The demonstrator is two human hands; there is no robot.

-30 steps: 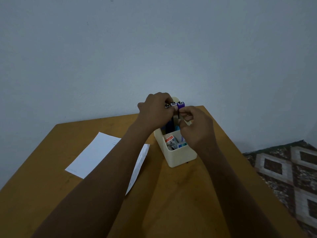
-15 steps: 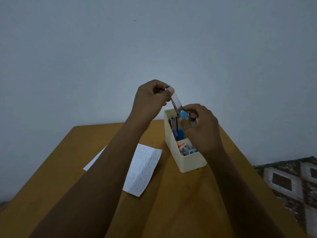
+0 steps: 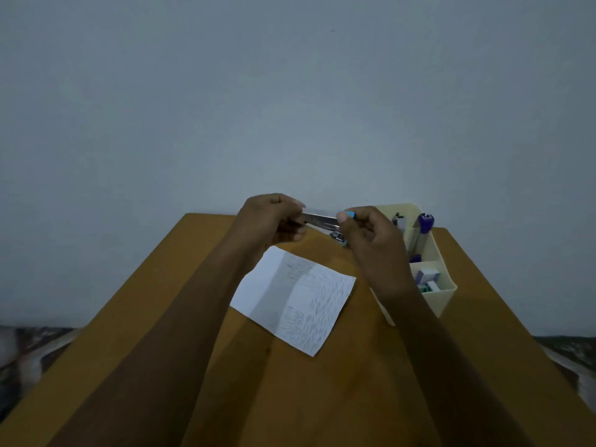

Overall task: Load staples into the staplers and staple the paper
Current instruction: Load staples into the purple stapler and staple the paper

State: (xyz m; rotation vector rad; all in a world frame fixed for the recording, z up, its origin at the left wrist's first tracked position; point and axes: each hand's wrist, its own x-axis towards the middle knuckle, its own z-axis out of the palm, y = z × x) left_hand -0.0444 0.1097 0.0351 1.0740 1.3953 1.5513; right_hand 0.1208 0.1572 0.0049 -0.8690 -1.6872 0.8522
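Both hands hold a light blue stapler point(image 3: 322, 221) above the far part of the wooden table point(image 3: 322, 398). My left hand point(image 3: 274, 221) grips its left end, and my right hand point(image 3: 364, 233) pinches its blue right end. The metal part shows between the hands, with a blue piece hanging below it. A folded, handwritten sheet of paper point(image 3: 295, 298) lies flat under the hands. A purple stapler point(image 3: 425, 222) and a white one point(image 3: 400, 221) stand in the cream organiser point(image 3: 442, 285), with small staple boxes point(image 3: 427, 279) in its front compartment.
The organiser stands at the table's right side, close to my right forearm. A plain grey wall rises behind the table. Patterned floor covering point(image 3: 571, 353) shows beyond both side edges of the table.
The blue stapler has come out of the organiser and moved left, over the paper. Both hands now hold it level. The view has swung left, so the organiser sits further right.
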